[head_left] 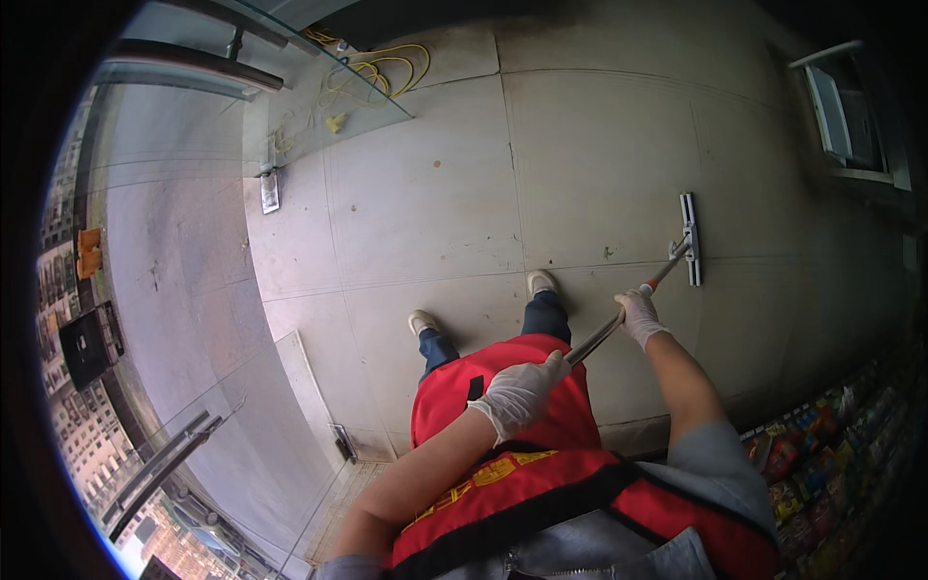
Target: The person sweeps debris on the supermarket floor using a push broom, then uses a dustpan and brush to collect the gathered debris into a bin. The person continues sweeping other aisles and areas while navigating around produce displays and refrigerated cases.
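Note:
Both my hands wear thin white gloves and grip one metal pole [598, 341]. Close to my body, my left hand [523, 388] is wrapped round the pole's upper end. Farther along, my right hand [639, 316] holds it just above an orange and white collar [647, 288]. At the pole's far end is a flat sponge-mop head [691, 239], pale with dark strips, out to the right over the tiled floor [602, 167]. Whether the head touches the floor is hard to tell. I wear a red apron [500, 362] with yellow writing; my shoes are on the tiles.
Glass doors with metal handles [196, 64] [163, 471] stand at the left, at an open doorway. A yellow cable [413, 69] lies coiled near the upper door. Packaged goods [819, 435] fill a shelf at lower right. A white-framed unit [834, 116] stands at upper right.

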Available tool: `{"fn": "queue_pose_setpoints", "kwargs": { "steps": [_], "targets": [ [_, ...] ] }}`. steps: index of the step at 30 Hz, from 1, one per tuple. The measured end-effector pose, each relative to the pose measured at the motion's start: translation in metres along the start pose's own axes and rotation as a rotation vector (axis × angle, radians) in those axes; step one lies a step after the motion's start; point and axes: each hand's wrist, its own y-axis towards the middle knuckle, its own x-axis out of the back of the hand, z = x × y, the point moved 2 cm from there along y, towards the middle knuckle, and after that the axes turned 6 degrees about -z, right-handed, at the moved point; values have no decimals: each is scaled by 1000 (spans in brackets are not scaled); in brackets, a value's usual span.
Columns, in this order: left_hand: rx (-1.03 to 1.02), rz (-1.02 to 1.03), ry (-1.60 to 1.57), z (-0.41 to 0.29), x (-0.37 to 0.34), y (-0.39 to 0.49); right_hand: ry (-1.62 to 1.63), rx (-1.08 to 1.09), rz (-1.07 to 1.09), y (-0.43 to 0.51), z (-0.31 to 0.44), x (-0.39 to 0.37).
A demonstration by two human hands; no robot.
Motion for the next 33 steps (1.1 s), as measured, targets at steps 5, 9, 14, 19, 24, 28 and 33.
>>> {"fn": "queue_pose_setpoints", "kwargs": {
  "steps": [5,9,14,19,24,28,33],
  "targets": [
    [-67,-78,122,79,18,-58,6,17,-3,5,83,-53],
    [7,-96,197,197,86,-186,42,126,94,37,271,-113],
    [540,-99,211,278,211,-380,326,232,240,78,572,-163],
    [620,-177,313,277,286,-473,542,378,143,101,733,-145],
    [644,-93,203,258,294,-489,549,301,24,77,714,-125],
    [426,-31,107,260,241,-465,472,135,-261,9,657,-142],
    [228,331,18,295,98,-371,207,-112,-187,-97,497,-179]
  ]
}}
